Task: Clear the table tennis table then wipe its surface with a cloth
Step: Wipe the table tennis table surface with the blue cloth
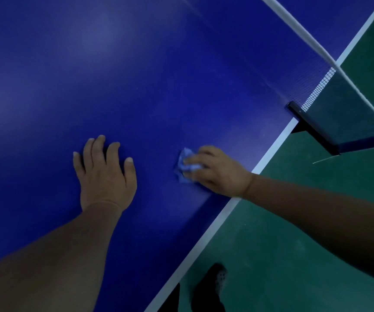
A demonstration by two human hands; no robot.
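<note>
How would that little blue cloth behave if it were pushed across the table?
The cloth looks crumpled and bunched under the right hand, so it is probably soft and floppy. It seems light. On the smooth table it would likely slide easily, not roll.

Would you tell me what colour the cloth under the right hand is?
Light blue cloth, paler than the table; head view.
</note>
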